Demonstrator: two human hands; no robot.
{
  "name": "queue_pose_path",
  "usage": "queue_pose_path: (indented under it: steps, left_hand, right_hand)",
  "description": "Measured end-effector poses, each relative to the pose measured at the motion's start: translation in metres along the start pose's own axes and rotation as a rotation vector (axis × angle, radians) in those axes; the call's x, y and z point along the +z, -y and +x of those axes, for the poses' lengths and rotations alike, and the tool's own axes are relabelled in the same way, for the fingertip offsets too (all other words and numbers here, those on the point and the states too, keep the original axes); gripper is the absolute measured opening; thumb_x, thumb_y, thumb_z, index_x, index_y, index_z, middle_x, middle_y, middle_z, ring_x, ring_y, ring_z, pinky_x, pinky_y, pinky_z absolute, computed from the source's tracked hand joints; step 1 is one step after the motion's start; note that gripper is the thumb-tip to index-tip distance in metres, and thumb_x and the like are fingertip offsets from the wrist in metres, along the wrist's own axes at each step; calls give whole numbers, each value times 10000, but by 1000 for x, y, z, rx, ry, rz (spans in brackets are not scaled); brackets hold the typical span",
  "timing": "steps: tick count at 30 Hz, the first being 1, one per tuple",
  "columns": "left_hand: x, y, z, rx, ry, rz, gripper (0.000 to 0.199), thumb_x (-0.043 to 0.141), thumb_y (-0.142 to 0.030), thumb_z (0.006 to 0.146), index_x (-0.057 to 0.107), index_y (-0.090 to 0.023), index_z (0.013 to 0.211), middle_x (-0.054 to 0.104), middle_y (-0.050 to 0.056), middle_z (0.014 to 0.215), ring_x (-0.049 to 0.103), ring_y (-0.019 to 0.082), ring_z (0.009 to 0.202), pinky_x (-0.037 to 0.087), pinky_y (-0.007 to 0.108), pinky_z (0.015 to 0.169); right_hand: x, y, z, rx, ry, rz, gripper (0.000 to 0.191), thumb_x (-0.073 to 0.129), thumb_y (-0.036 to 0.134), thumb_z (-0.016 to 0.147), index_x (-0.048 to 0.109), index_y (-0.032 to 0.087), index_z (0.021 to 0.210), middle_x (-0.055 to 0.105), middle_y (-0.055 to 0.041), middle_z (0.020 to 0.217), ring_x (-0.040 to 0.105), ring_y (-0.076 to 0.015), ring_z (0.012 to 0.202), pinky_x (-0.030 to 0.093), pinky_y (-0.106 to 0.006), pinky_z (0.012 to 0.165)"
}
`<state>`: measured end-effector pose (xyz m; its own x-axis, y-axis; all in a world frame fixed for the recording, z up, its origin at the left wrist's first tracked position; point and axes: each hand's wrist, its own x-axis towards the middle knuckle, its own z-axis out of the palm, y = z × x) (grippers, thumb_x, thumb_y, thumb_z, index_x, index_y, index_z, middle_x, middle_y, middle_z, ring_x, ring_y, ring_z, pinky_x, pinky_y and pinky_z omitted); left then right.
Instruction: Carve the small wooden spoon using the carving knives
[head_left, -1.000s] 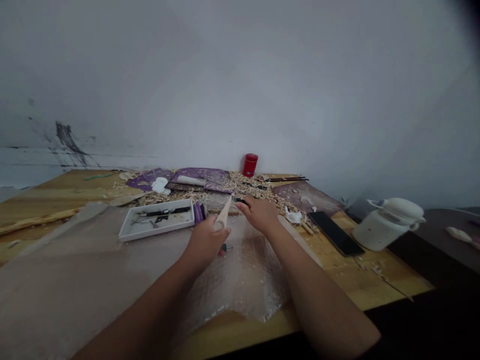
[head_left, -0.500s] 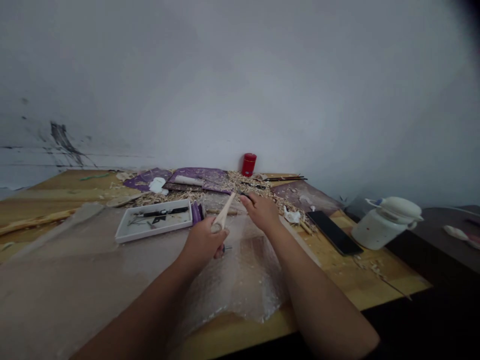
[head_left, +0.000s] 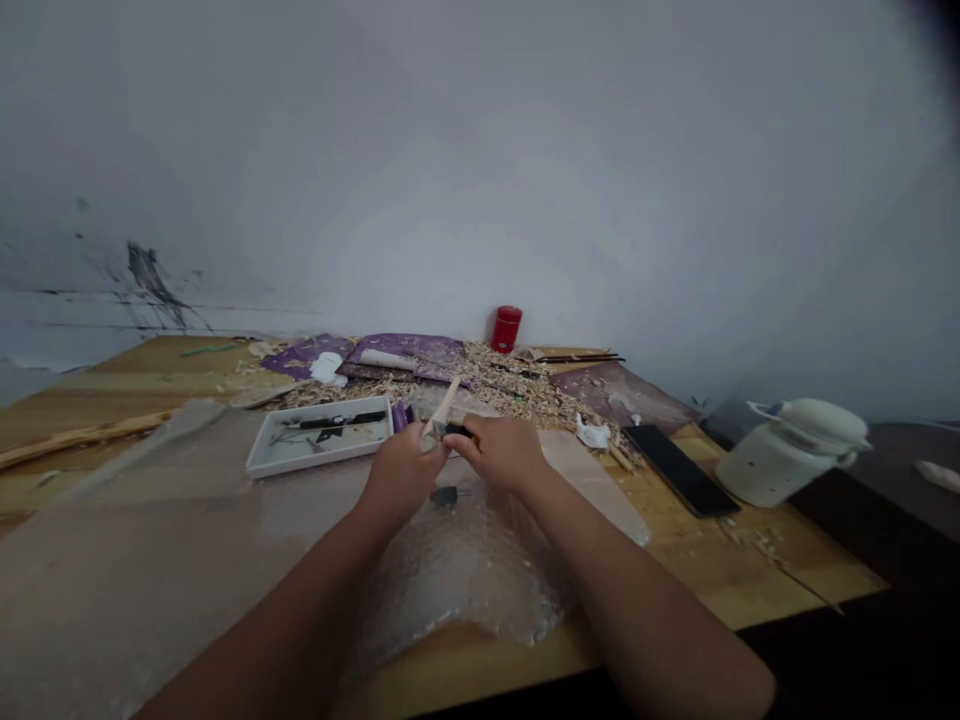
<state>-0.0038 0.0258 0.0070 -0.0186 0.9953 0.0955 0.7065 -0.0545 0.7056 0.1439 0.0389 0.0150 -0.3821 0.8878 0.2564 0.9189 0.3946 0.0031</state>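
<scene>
A pale wooden spoon point(head_left: 444, 403) is in my left hand point(head_left: 401, 470). Its narrow handle points up and away from me, and the fingers close around its wider end, which is partly hidden. My right hand point(head_left: 506, 452) is closed on a black-handled carving tool point(head_left: 459, 431). The tool's tip meets the spoon near its wide end, though the blade is too small to make out. Both hands are close together above a sheet of bubble wrap point(head_left: 300, 580). Just below them, a small dark object point(head_left: 445, 495) lies on the wrap.
Left of my hands sits a white tray point(head_left: 279, 466) holding tools. Wood shavings point(head_left: 525, 385) are heaped behind, near a red canister point(head_left: 507, 329) by the wall. At the right lie a black phone point(head_left: 682, 470) and a white jug point(head_left: 784, 455). A long wooden stick point(head_left: 90, 438) rests far left.
My right hand has come back toward me, from beside the tip of the spoon's handle to its wide end. The view has shifted slightly left.
</scene>
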Motion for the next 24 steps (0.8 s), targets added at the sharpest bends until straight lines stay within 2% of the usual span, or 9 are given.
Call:
queue_pose_path:
  steps: [6, 8, 11, 13, 16, 19, 24]
  left_hand:
    - [0, -3, -3, -52, 50, -52, 230, 471, -353, 698, 507, -163, 822, 589, 27, 695, 504, 87, 383, 334, 203, 420]
    - [4, -1, -6, -21, 67, -54, 224, 473, -344, 695, 513, -159, 816, 587, 31, 685, 505, 92, 407, 331, 203, 423]
    - [13, 2, -10, 68, 105, -73, 208, 460, -325, 701, 524, -160, 811, 568, 19, 620, 502, 98, 432, 317, 200, 423]
    - [16, 3, -11, 83, 119, -75, 188, 455, -315, 699, 525, -163, 786, 553, 7, 580, 495, 98, 422, 306, 199, 415]
    - [16, 4, -9, 69, 91, -39, 171, 476, -319, 682, 525, -169, 747, 541, -5, 537, 486, 98, 407, 303, 203, 422]
    - [12, 5, -6, 54, 58, -73, 170, 483, -328, 680, 525, -179, 751, 536, -17, 502, 483, 101, 409, 309, 206, 429]
    - [10, 6, -4, 8, 92, -234, 181, 491, -326, 677, 526, -181, 779, 519, -31, 466, 462, 95, 369, 321, 201, 396]
  right_hand:
    - [-1, -5, 5, 57, 17, -27, 650, 57, 650, 774, 551, 250, 912, 626, -39, 801, 570, -198, 762, 347, -268, 604]
    - [-2, -21, 9, 171, 5, -28, 658, 59, 654, 771, 557, 249, 916, 626, -49, 804, 572, -208, 755, 355, -276, 600]
    - [-6, -55, 14, 443, -35, -24, 635, 70, 609, 804, 568, 230, 911, 623, -71, 850, 572, -213, 752, 355, -274, 583]
    - [-9, -71, 14, 495, -87, -3, 615, 60, 560, 833, 570, 223, 899, 622, -70, 852, 567, -205, 760, 352, -270, 593]
    - [-8, -70, 12, 447, -131, 21, 611, 53, 547, 840, 570, 224, 876, 622, -58, 824, 564, -196, 749, 341, -257, 581]
    - [-5, -46, 8, 326, -122, 9, 591, 85, 566, 832, 565, 222, 847, 623, -45, 795, 565, -187, 730, 322, -244, 558]
    - [-4, -14, 4, 176, -103, 10, 580, 91, 586, 821, 544, 226, 834, 623, -25, 763, 562, -170, 690, 298, -238, 542]
